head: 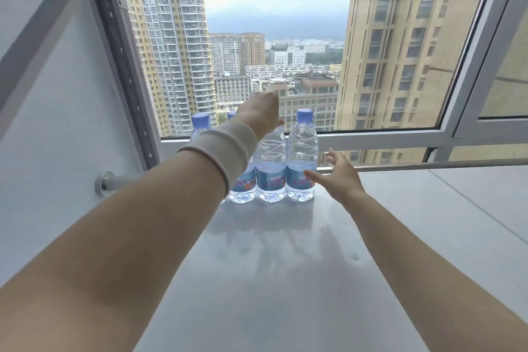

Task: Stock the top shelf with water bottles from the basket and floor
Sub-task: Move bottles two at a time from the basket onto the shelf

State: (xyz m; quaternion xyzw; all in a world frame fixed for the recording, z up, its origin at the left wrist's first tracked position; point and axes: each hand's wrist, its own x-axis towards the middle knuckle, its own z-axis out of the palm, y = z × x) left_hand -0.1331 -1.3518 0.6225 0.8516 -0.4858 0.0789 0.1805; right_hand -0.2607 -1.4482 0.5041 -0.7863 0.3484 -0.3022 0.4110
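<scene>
Both forearms reach out from the near edge over the bare grey top shelf (pixel 285 280), and the grips sit at their far ends. On the left hand (pixel 261 113) the fingers wrap over the top of the middle bottle (pixel 271 168), hiding its cap; I judge the grip is closed on that bottle's neck, though the fingers themselves are turned away from view. A pale wristband (pixel 225 148) circles that wrist. The right hand (pixel 338 177) is spread wide and carries nothing, its fingertips just beside (perhaps brushing) the label of the right bottle (pixel 302 157).

Outward from there, the water bottles stand upright in a tight row at the far side of the shelf, touching one another, with a blue cap (pixel 201 118) of another showing at the left, behind the left arm. Beyond them runs a rail (pixel 428 165) and the window (pixel 285 51).

The step in hand looks like setting and squaring a bottle into the row. Next, the left grip needs to let go cleanly without tipping the neighbours; then more bottles must come up from below, out of view.
</scene>
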